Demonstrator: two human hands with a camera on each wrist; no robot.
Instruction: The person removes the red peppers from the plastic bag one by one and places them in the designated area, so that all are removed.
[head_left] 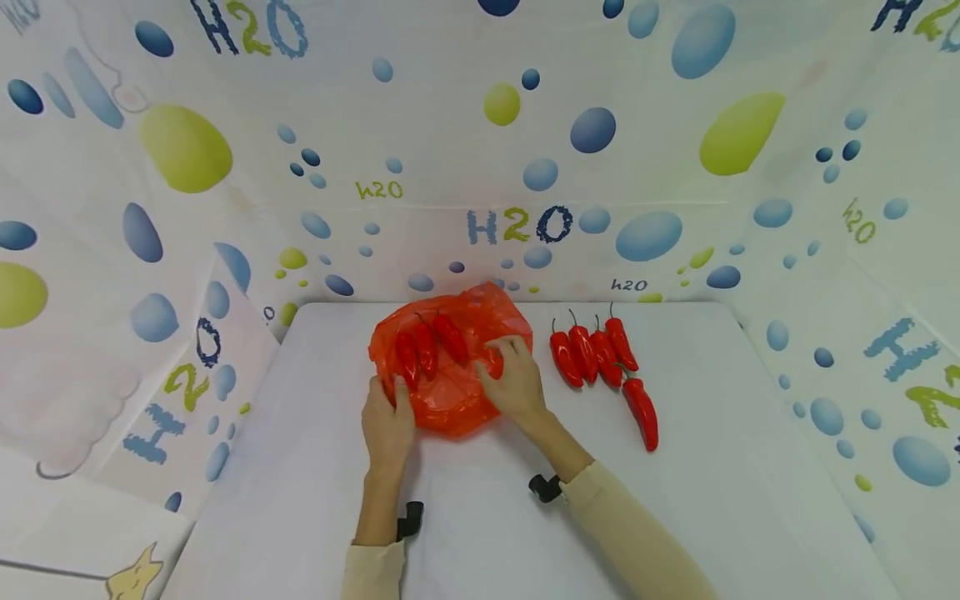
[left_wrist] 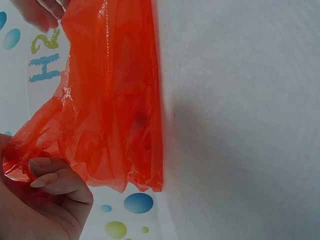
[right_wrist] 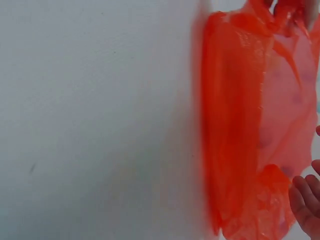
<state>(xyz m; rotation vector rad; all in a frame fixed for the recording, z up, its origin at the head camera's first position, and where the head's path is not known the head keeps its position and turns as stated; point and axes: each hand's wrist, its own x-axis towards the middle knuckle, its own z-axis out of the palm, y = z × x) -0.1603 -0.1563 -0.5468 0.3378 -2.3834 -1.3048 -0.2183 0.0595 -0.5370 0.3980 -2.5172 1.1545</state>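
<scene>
A thin red plastic bag (head_left: 457, 408) lies spread on the table, with three red chili peppers (head_left: 426, 350) showing side by side on its left part. My left hand (head_left: 388, 425) grips the bag's left edge; its curled fingers (left_wrist: 60, 180) bunch the film in the left wrist view. Over the bag's right side, my right hand (head_left: 517, 379) has loosely bent fingers, and the right wrist view shows its fingers (right_wrist: 306, 192) beside the film with no pepper between them. A glossy red patch, perhaps another pepper, shows between thumb and fingers in the head view.
Right of the bag, several red chili peppers (head_left: 585, 354) lie in a row, stems pointing away. One more pepper (head_left: 641, 412) lies nearer, tilted. Under everything is a white table (head_left: 480, 517), backed by a patterned sheet (head_left: 420, 225).
</scene>
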